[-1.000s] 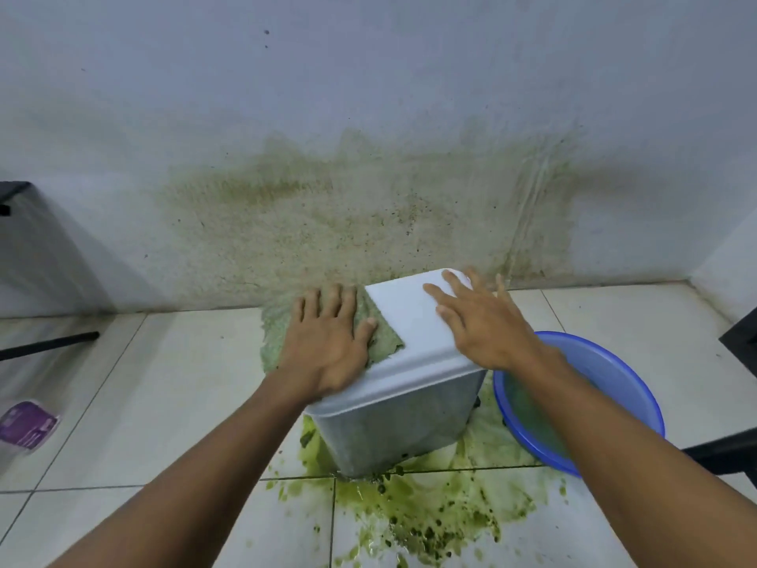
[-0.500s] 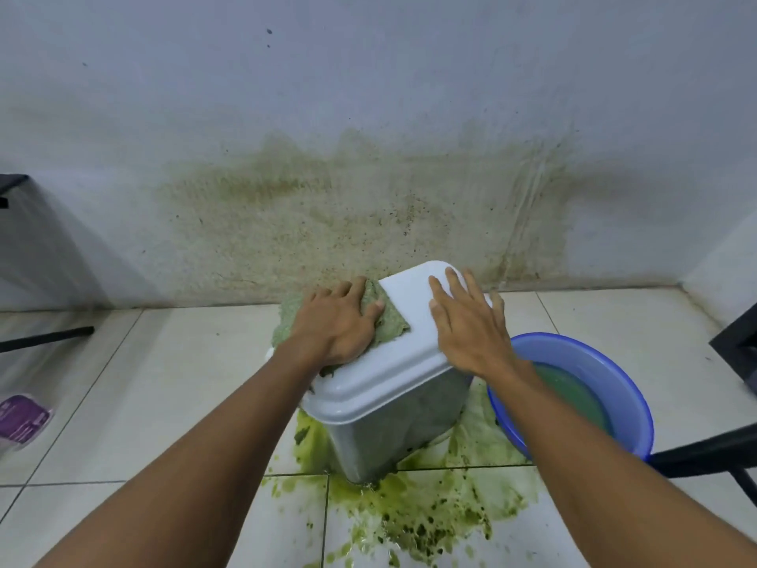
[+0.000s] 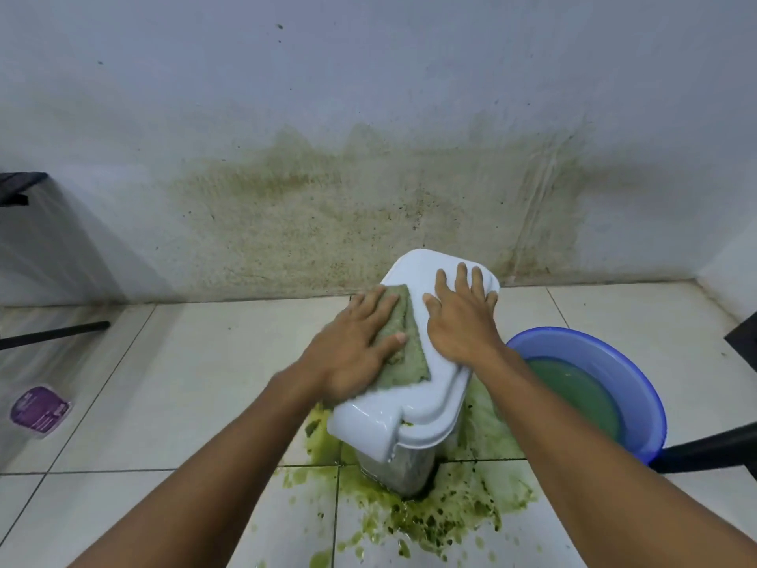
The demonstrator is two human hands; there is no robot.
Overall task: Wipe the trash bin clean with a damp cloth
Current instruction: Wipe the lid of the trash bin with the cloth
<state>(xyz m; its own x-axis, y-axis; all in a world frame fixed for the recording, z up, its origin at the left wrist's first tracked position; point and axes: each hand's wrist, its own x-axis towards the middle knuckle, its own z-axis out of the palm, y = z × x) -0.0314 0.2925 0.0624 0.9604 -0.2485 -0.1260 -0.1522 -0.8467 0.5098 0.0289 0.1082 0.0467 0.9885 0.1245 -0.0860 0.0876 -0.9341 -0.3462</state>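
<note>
A white trash bin (image 3: 413,420) with a closed lid stands on the tiled floor in the middle of a green spill. My left hand (image 3: 352,346) lies flat on a green damp cloth (image 3: 403,354) and presses it onto the left part of the lid. My right hand (image 3: 463,317) rests flat with spread fingers on the right part of the lid, holding the bin steady. The bin's lower body is grey and streaked with grime.
A blue basin (image 3: 639,383) of greenish water sits right of the bin. Green sludge (image 3: 442,514) covers the tiles around the bin's foot. The wall behind is stained. Black furniture legs (image 3: 53,334) lie at the left and at the right (image 3: 704,448). A purple packet (image 3: 39,409) lies far left.
My left hand has slid the cloth from the lid's far left corner toward me over the lid. My right hand has shifted a little farther up the lid. The view moved closer.
</note>
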